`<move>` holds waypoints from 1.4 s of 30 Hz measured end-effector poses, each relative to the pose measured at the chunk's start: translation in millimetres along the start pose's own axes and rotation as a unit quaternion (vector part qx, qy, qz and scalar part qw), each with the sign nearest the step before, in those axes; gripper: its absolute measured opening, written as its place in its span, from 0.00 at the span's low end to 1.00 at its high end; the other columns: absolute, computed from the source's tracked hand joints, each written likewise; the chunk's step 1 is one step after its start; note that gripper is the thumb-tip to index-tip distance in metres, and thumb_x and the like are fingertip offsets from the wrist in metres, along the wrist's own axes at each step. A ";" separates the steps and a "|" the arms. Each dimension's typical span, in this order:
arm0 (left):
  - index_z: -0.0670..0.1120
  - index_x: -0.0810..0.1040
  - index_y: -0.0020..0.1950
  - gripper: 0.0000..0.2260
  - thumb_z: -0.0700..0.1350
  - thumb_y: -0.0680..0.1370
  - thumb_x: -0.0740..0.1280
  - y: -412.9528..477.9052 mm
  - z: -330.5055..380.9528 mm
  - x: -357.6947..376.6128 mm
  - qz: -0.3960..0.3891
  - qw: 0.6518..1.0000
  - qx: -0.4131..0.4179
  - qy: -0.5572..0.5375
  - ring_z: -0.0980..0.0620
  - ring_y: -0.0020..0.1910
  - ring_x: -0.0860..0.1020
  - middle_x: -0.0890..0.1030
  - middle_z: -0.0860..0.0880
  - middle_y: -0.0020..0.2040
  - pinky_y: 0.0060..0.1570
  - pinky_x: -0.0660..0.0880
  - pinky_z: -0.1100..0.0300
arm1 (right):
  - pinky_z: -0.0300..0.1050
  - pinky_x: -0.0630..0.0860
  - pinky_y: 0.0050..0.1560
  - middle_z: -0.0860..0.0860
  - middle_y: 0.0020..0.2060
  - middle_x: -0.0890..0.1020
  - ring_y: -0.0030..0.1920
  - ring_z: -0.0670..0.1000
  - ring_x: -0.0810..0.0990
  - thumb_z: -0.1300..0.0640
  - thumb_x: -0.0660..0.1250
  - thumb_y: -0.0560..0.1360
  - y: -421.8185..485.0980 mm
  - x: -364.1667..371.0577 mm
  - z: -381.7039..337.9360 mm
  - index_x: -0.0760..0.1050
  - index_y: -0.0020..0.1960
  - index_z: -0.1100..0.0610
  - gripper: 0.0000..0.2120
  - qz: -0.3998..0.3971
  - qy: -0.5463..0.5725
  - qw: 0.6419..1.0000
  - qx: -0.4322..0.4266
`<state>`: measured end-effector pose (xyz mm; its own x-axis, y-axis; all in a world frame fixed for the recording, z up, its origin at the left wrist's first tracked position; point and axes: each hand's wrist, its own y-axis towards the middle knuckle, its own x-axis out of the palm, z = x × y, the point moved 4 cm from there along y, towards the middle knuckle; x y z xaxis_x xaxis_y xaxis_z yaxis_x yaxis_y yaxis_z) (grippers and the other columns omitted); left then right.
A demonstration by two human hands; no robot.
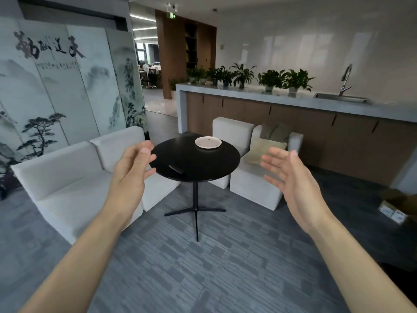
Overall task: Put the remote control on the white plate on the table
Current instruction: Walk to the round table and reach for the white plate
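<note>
A black remote control (pixel 176 169) lies flat on the near left part of a round black table (pixel 209 163). A white plate (pixel 208 142) sits empty on the table's far side. My left hand (pixel 132 168) is raised in front of the table's left edge, fingers apart, holding nothing; its fingertips are just left of the remote. To the right of the table my right hand (pixel 290 175) is held up with the palm facing in and the fingers spread, empty.
White sofa seats (pixel 74 177) stand left of the table and white armchairs with cushions (pixel 259 154) behind and right. A long counter (pixel 293 102) with potted plants and a sink runs along the back. A painted folding screen (pixel 56 86) stands at the left. Grey carpet lies before me.
</note>
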<state>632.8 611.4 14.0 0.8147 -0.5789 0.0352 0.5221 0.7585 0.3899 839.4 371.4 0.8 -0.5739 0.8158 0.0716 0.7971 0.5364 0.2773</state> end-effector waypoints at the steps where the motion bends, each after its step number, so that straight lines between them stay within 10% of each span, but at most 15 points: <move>1: 0.52 0.76 0.60 0.11 0.52 0.83 0.58 16.6 -9.0 3.5 -0.003 1.000 -0.001 0.001 0.55 0.64 0.78 0.78 0.52 0.66 0.64 0.75 0.51 | 0.51 0.72 0.68 0.48 0.62 0.82 0.63 0.45 0.80 0.41 0.49 0.81 17.4 2.5 7.5 0.74 0.69 0.52 0.25 0.003 0.000 1.000 -0.001; 42: 0.47 0.75 0.66 0.16 0.52 0.83 0.56 799.7 -471.6 170.8 -0.062 0.992 -0.107 -0.007 0.56 0.63 0.78 0.78 0.53 0.65 0.63 0.76 0.54 | 0.50 0.71 0.67 0.52 0.65 0.80 0.65 0.49 0.79 0.20 0.60 0.61 806.0 136.7 353.8 0.74 0.66 0.50 0.45 0.068 0.005 0.996 0.060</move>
<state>1308.5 1260.3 -102.1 0.7380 -0.6747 0.0118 0.6612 0.7264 0.1876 1469.9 991.8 -104.9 -0.4601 0.8810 0.1103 0.8841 0.4432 0.1479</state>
